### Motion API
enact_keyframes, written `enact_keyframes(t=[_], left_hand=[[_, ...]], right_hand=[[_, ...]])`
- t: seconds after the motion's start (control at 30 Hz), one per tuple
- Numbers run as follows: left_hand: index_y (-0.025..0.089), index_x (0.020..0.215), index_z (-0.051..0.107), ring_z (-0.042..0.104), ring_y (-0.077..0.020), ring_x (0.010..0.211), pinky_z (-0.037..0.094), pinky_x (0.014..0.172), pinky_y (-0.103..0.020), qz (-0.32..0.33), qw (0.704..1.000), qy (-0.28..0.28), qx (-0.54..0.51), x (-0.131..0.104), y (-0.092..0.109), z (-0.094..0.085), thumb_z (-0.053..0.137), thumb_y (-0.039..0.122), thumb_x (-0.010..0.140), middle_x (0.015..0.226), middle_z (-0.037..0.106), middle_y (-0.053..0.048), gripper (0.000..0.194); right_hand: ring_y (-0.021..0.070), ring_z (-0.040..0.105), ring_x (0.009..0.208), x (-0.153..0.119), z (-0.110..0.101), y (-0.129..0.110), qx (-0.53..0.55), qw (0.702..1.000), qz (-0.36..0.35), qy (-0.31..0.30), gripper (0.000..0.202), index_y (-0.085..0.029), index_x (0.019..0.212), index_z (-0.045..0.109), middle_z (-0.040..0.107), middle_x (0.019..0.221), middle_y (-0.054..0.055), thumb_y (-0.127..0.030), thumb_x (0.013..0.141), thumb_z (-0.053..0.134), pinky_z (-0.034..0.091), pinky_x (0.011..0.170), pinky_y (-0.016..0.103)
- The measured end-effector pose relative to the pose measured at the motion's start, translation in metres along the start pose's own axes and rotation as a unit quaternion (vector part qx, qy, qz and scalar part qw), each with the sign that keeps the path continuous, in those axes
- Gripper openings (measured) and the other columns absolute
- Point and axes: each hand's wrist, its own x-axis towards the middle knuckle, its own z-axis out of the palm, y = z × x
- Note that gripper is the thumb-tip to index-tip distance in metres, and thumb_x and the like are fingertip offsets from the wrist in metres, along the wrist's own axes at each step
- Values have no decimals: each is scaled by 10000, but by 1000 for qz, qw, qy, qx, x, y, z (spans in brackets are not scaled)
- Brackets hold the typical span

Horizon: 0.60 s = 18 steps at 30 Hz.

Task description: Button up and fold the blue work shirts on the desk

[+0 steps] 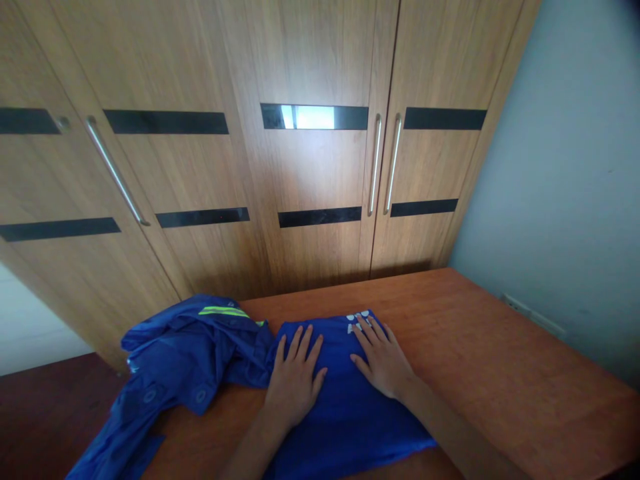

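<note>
- Blue cloth (350, 417) lies flat on the table (490, 353), right before the person, with white print (351, 328) by its far right corner.
- Left hand (295, 383) rests on the cloth's left part, fingers spread, grasping nothing.
- Right hand (384, 363) lies on the cloth's right part, fingers loose and flat, tips at the print.
- Rumpled blue jacket (183, 357) sits just left of the cloth.
- Wooden cupboard (315, 257) stands beyond the cloth.

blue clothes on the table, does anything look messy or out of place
Yes: the striped garment lies crumpled, seemingly trailing over the left edge of the table, while the cloth beside it lies flat.
</note>
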Motion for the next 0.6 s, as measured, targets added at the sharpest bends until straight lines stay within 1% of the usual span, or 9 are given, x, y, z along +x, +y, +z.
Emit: enact_keyframes(t=[0.13, 0.23, 0.33, 0.4, 0.47, 0.5, 0.6], left_hand=[[276, 1431, 343, 221, -308, 1405, 171, 1114, -558, -18, 1000, 9, 2, -3, 7, 0, 419, 438, 904, 1532, 283, -79, 556], [242, 1443, 322, 192, -315, 1413, 203, 1112, -533, -52, 999, 12, -9, -9, 12, 2, 422, 467, 897, 1543, 241, -112, 599], [213, 1448, 313, 183, -325, 1413, 247, 1103, -505, -76, 997, 0, -28, -13, 17, 4, 426, 491, 888, 1540, 241, -135, 636], [205, 1447, 316, 189, -327, 1411, 257, 1099, -503, -80, 996, -8, -39, -14, 20, 4, 420, 493, 888, 1536, 249, -143, 637], [208, 1443, 326, 198, -331, 1408, 252, 1098, -516, -83, 996, -10, -43, -14, 24, 4, 417, 492, 888, 1532, 257, -147, 630], [213, 1440, 334, 203, -336, 1406, 246, 1097, -527, -86, 995, -10, -43, -13, 25, 4, 421, 490, 885, 1529, 266, -146, 626], [223, 1425, 368, 233, -358, 1391, 246, 1087, -549, -107, 994, -4, -38, -13, 27, 2, 449, 482, 869, 1524, 279, -145, 618]], right_hand=[[301, 166, 1407, -1, 2, 7, -13, 1000, -17, 0, 623, -218, 1455, 310, 213, 1546, 73, -554, 929, 303, 144, 1113, 498], [288, 163, 1408, -2, 1, 21, -14, 999, -33, -3, 630, -225, 1459, 296, 225, 1543, 70, -564, 928, 295, 148, 1115, 489], [279, 163, 1409, -1, -3, 37, -12, 999, -49, -14, 643, -226, 1467, 273, 217, 1546, 70, -571, 925, 294, 155, 1117, 483], [281, 169, 1408, 0, -9, 41, -16, 998, -50, -26, 645, -223, 1468, 270, 219, 1545, 74, -565, 922, 304, 154, 1116, 492], [297, 176, 1404, 0, -14, 36, -28, 998, -33, -34, 635, -211, 1459, 297, 236, 1538, 87, -546, 920, 322, 142, 1112, 515], [310, 179, 1401, -1, -17, 29, -37, 999, -13, -34, 625, -194, 1449, 322, 248, 1532, 102, -527, 921, 331, 133, 1109, 529], [343, 177, 1398, -11, -17, -3, -45, 997, 56, -18, 626, -135, 1429, 362, 251, 1522, 151, -498, 920, 340, 126, 1099, 550]])
